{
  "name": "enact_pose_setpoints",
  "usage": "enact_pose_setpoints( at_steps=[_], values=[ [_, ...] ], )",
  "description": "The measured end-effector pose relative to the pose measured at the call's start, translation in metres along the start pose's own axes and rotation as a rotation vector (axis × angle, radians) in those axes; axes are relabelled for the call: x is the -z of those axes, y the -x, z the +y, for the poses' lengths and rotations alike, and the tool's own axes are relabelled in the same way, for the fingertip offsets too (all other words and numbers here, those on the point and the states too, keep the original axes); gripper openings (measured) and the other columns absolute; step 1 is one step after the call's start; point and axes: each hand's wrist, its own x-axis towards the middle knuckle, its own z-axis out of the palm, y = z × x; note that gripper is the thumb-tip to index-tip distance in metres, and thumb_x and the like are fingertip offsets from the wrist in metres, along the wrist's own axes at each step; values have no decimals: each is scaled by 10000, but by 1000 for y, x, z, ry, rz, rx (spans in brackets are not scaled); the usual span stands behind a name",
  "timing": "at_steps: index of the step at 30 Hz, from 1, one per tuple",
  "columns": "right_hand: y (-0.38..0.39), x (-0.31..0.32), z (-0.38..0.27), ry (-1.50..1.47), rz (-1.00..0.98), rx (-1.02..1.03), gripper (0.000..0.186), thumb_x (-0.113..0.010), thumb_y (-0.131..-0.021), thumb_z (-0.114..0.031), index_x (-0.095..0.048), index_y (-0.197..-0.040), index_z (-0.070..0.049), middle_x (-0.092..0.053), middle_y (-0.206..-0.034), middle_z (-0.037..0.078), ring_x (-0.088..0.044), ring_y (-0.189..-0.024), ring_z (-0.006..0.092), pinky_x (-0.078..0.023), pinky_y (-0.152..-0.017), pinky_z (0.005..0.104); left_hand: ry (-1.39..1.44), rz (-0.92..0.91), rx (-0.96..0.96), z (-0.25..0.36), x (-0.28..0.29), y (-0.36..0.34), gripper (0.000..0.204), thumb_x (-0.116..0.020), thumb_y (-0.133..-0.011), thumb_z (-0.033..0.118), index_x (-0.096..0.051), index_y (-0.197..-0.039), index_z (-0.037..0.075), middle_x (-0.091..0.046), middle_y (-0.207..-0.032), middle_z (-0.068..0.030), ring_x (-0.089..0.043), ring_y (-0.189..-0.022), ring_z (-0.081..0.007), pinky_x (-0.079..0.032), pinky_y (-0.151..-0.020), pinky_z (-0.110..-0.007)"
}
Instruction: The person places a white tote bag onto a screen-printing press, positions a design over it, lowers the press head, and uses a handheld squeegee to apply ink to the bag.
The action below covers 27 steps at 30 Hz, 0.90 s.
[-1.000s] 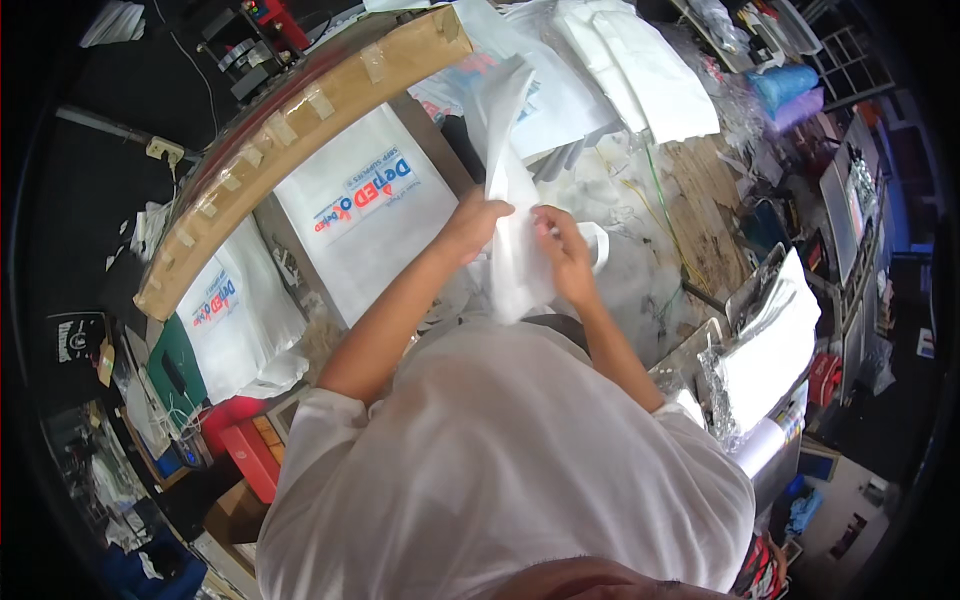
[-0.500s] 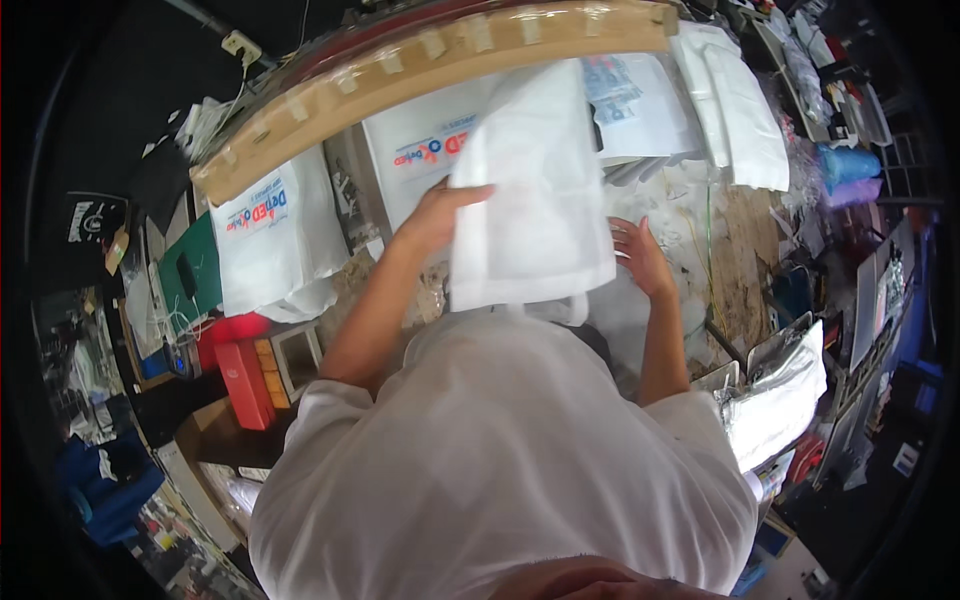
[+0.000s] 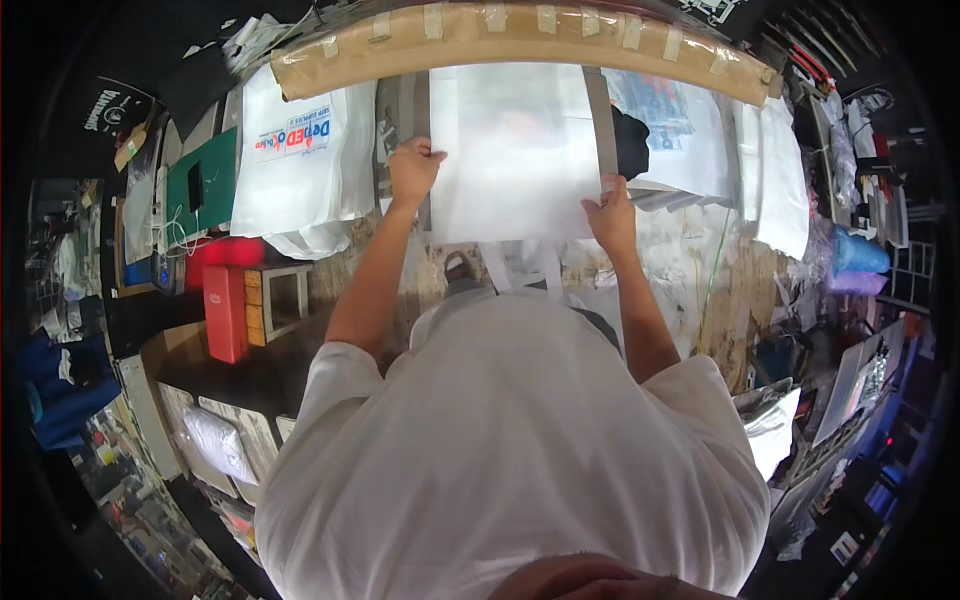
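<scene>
A plain white fabric tote bag (image 3: 512, 150) lies flat and smooth over a grey-brown board (image 3: 607, 130) straight in front of me. Its open-looking lower edge faces my body, and two white straps (image 3: 522, 266) hang down from it. My left hand (image 3: 414, 172) pinches at the bag's left edge, thumb and fingers together. At the lower right corner, my right hand (image 3: 610, 215) is closed in a pinch on the other edge. A black cloth-like thing (image 3: 630, 142) shows just right of the board.
A cardboard-wrapped beam (image 3: 520, 42) with tape strips runs along the far side. Printed white bags (image 3: 300, 170) drape at the left. More white sheets or bags (image 3: 690, 140) hang at the right. A red box (image 3: 225, 312) and small wooden frame (image 3: 285, 303) stand lower left.
The white bag has gone from hanging loose in my left hand to lying flat over the board, covering the printed bag seen there. My right hand has closed on its edge.
</scene>
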Motion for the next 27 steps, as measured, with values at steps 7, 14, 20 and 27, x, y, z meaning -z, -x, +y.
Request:
enact_pose_setpoints(
  at_steps=[7, 14, 20, 27],
  values=[
    [-3, -2, 0, 13, 59, 36, 504, -807, -760, -135, -567, -1193, -44, -683, -716, 123, -695, -693, 329, -535, -649, 422, -116, 25, 37, 4, 6, 1, 340, -909, -671, 195, -712, -851, -14, -734, -797, -127, -706, -709, -199, -559, -671, -312],
    [-8, -3, 1, -21, 106, 20, 416, -803, -760, -131, -632, -1123, -21, -666, -675, 129, -675, -638, 325, -527, -613, 407, -105, 85, 7, 0, -6, 0, 365, -930, -625, 204, -697, -805, -11, -716, -741, -137, -692, -656, -244, -552, -646, -345],
    [-8, 2, -2, 25, 129, 59, 412, -797, -772, -127, -646, -1136, -10, -686, -816, 121, -664, -752, 282, -528, -716, 388, -207, 133, -77, 22, -6, 12, 456, -894, -684, 238, -664, -1009, 14, -687, -945, -148, -655, -899, -307, -527, -824, -394],
    [-63, -22, -52, 48, 66, 472, 373, -677, -837, -52, -650, -1207, -24, -648, -1218, 196, -596, -1173, 346, -496, -966, 420, -409, -248, -535, 87, -67, 25, 650, -767, -830, 361, -515, -1410, 211, -335, -1545, -167, -306, -1402, -423, -313, -1123, -588]
  ],
)
